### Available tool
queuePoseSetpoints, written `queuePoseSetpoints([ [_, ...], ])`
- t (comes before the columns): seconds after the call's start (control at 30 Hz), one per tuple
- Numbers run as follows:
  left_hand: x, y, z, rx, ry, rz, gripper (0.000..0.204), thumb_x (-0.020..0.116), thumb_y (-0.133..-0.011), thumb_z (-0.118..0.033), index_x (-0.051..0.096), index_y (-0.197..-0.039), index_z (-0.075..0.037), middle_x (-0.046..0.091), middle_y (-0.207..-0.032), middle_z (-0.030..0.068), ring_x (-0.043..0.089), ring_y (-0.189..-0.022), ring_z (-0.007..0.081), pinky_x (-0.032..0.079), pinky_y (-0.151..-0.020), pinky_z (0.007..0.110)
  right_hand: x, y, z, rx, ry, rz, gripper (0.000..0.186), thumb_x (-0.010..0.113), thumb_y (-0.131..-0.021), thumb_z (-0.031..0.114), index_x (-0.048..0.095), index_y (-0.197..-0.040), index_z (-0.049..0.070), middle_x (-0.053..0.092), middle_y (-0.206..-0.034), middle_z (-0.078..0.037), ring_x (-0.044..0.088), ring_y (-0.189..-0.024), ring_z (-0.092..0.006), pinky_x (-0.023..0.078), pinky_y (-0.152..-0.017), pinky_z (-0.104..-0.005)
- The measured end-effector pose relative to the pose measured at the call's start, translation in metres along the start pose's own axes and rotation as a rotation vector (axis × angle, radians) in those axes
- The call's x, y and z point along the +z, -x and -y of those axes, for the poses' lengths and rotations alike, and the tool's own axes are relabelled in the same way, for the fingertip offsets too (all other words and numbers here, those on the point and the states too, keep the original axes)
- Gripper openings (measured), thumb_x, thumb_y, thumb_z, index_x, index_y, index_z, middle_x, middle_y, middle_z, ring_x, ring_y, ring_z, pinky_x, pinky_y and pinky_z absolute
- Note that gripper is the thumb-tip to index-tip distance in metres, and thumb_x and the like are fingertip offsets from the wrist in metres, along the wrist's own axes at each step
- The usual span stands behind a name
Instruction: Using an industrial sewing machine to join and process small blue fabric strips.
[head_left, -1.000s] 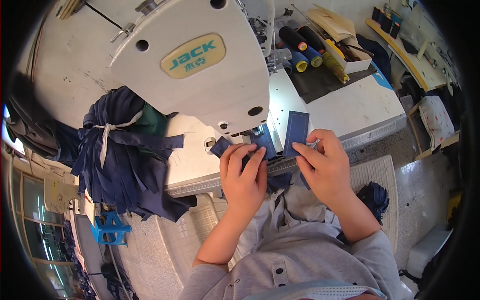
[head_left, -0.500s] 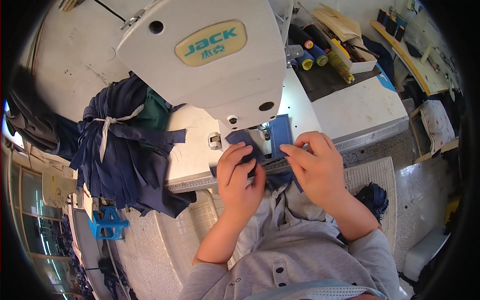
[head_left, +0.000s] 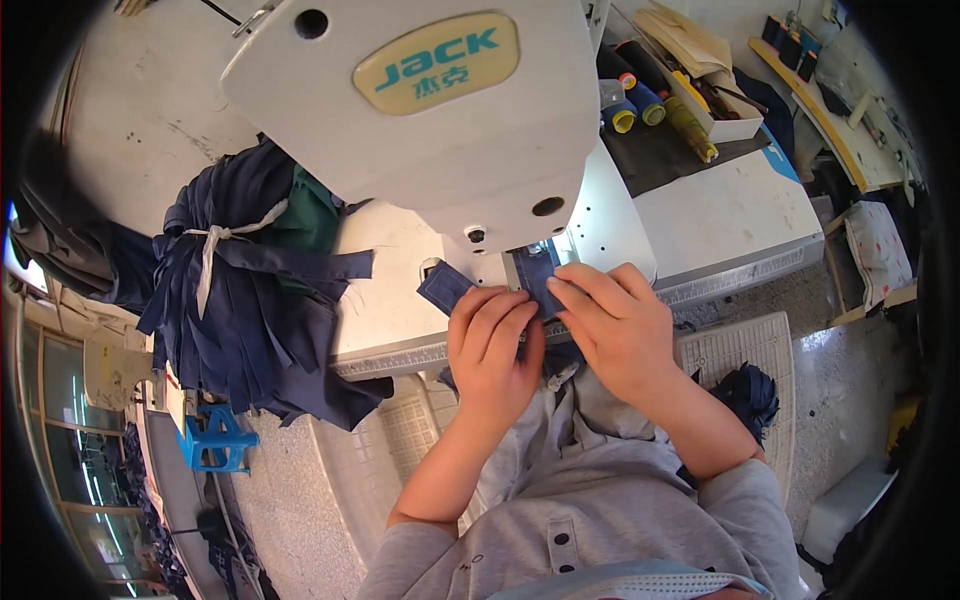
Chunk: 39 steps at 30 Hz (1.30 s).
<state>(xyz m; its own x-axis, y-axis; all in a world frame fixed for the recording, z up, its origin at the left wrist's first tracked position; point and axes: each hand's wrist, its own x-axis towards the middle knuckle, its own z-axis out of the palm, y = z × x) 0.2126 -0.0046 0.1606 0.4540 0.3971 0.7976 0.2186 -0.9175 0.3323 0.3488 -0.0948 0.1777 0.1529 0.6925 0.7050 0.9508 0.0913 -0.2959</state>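
A dark blue fabric strip (head_left: 538, 277) lies under the needle area of a white sewing machine (head_left: 440, 150). My right hand (head_left: 628, 325) pinches the strip's right edge between thumb and fingers. Just left of the needle, my left hand (head_left: 492, 345) is closed with its fingers bent on the fabric. From beneath its fingertips a stitched dark blue strip end (head_left: 447, 287) sticks out to the left. Whether both visible parts belong to one piece is hidden by my fingers. The presser foot is mostly covered by the machine head.
A tied bundle of navy fabric strips (head_left: 250, 270) hangs over the table's left side. Thread cones (head_left: 645, 103) and a tool box (head_left: 735, 125) stand at the back right. Beside my lap are a plastic crate (head_left: 740, 345) and a blue stool (head_left: 218, 440).
The fabric under the needle has been drawn nearer and turned, its lighter blue face no longer showing. A stitched end now sticks out left of my left hand. Both hands have come closer together.
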Motion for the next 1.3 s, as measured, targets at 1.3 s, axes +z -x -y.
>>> queuePoseSetpoints([
  [1.3,0.0015,-0.0011,-0.0002,-0.004,-0.043,0.007,0.027,0.074,-0.068,0.007,0.066,-0.091,-0.005,0.07,-0.105,0.0079,0.062,-0.102,0.0316,0.047,-0.096,0.046,0.0054,0.0042,-0.0091,-0.015,-0.056,-0.07,0.032,0.07,-0.071,0.006,0.072,-0.103,0.004,0.065,-0.112,0.001,0.056,-0.076,-0.0172,0.05,-0.064,-0.0255],
])
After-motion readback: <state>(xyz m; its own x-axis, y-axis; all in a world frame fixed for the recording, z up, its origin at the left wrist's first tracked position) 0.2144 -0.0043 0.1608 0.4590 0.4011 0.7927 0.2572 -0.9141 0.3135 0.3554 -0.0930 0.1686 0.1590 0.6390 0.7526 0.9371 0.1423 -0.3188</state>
